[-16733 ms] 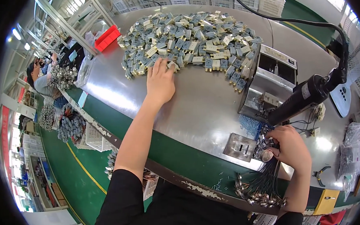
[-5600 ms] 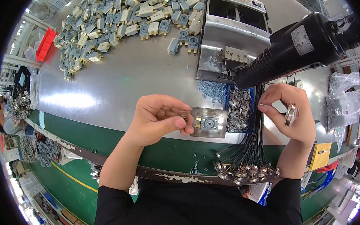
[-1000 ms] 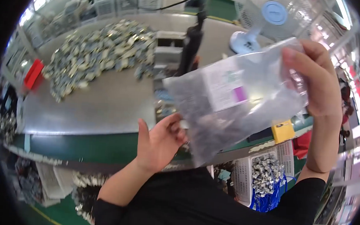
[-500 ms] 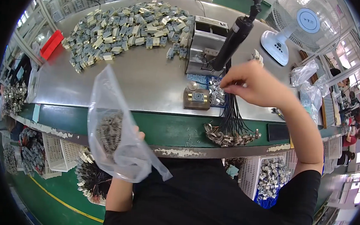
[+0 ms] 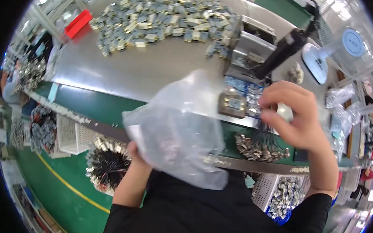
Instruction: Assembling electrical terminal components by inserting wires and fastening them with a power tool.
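My left hand (image 5: 138,153) is closed on a clear plastic bag (image 5: 182,120) in front of my body. The bag is spread wide and smeared by motion; brownish contents show dimly inside. My right hand (image 5: 300,110) hovers over the blue tray (image 5: 254,99) of small shiny metal parts. Its thumb and index finger are curved with a gap between the tips, and I see nothing held there. Left of that tray, a brown block (image 5: 230,112) carries a small grey part with brass-coloured ends. Below my right hand lies a bundle of dark wires with metal ends (image 5: 261,150).
A wide pile of grey and cream parts (image 5: 167,19) covers the bench's far side. A metal box (image 5: 253,41), a black cylindrical tool (image 5: 282,54) and a fan (image 5: 316,60) stand at right. A red bin (image 5: 78,23) sits far left. Crates (image 5: 264,189) stand below the bench edge.
My left hand has swung the bag right, and it has spread out. My right hand has come lower and nearer, its fingers wider apart. The whole view has shifted and tilted.
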`<state>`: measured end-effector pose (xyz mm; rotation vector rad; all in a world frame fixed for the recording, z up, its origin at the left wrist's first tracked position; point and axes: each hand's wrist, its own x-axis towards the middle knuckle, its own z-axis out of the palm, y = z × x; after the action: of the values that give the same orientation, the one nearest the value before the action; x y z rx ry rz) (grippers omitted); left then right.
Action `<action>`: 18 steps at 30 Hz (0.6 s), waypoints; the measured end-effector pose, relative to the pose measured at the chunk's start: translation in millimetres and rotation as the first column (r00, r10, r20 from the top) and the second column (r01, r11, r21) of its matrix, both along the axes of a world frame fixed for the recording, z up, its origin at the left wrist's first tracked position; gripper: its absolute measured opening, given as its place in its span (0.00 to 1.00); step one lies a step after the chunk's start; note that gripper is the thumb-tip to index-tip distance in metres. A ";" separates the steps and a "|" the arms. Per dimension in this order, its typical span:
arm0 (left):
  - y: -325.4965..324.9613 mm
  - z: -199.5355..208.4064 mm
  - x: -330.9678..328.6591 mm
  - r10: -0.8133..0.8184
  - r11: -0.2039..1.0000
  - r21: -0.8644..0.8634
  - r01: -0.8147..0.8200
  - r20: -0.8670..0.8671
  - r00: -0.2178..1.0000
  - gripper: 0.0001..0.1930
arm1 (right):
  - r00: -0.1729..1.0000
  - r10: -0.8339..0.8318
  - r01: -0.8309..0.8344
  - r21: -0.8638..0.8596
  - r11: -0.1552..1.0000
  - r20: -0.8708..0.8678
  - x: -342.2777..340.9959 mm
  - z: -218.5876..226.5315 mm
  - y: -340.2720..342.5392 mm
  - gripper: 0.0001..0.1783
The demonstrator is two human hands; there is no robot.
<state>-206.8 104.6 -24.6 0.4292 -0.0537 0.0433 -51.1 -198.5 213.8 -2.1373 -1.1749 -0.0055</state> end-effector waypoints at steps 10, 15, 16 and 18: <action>-13.9 34.8 2.4 -0.123 0.992 0.005 0.124 -0.101 0.987 0.44 | 0.783 0.622 -0.580 -0.343 0.739 0.017 -5.2 5.4 82.8 0.31; -4.0 18.9 -4.1 -0.157 0.987 0.016 0.157 -0.018 0.987 0.43 | 0.869 0.420 -0.484 -0.628 0.610 -0.262 -10.0 -5.0 122.5 0.49; -2.5 18.5 -3.9 -0.184 0.983 -0.008 0.184 -0.045 0.982 0.43 | 0.871 0.424 -0.478 -0.631 0.611 -0.248 -9.5 -13.3 128.5 0.49; -3.7 18.1 -5.0 -0.162 0.985 0.041 0.165 -0.061 0.985 0.45 | 0.829 0.554 -0.530 -0.418 0.738 -0.073 -14.9 -32.3 136.2 0.49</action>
<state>-211.8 101.0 -6.5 0.4701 -0.0334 -0.1325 -66.0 -62.3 181.5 -2.0594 -1.9477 0.5012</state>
